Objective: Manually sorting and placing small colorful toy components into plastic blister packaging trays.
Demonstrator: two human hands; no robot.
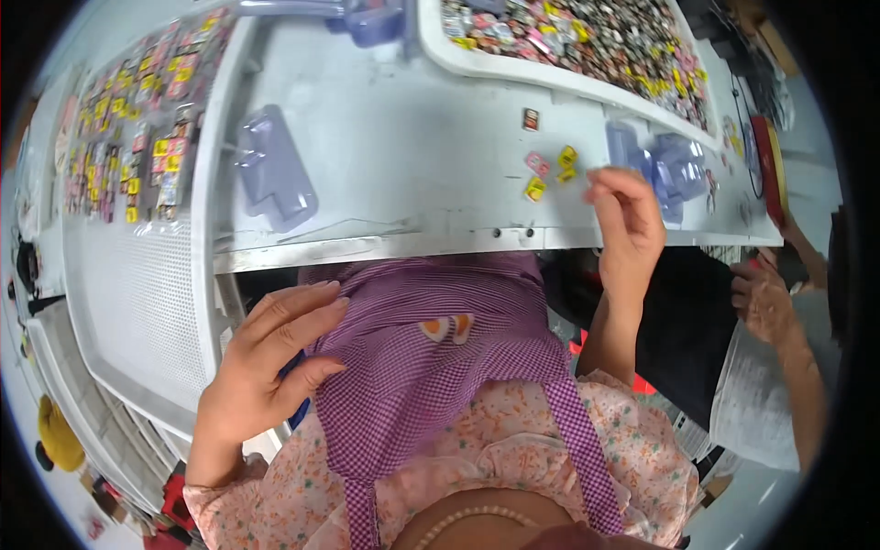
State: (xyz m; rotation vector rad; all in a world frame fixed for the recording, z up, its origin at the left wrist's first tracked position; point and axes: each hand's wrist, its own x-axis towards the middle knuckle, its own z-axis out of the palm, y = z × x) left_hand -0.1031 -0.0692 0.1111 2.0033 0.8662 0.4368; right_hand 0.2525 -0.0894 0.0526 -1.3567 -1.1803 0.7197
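Note:
My left hand [275,362] is held in front of the purple checked apron [431,367], below the table edge, its fingers stretched out and nothing in it. Over the table's front edge, my right hand [632,220] has its thumb and fingertips close together in a pinch. Whether anything small sits between them I cannot make out. Just left of those fingertips lie small yellow pieces [567,158], a pink piece [537,164] and a dark brown piece [531,119]. Stacked clear lavender plastic trays [676,174] stand right behind this hand. Another lavender tray [275,170] lies at the table's left.
A large white bin [568,73] full of small colourful pieces stands at the back right. On the left, a white perforated crate [137,302] bears filled clear packs [137,119]. Another person's hand [768,298] is at the right, near printed paper [761,394].

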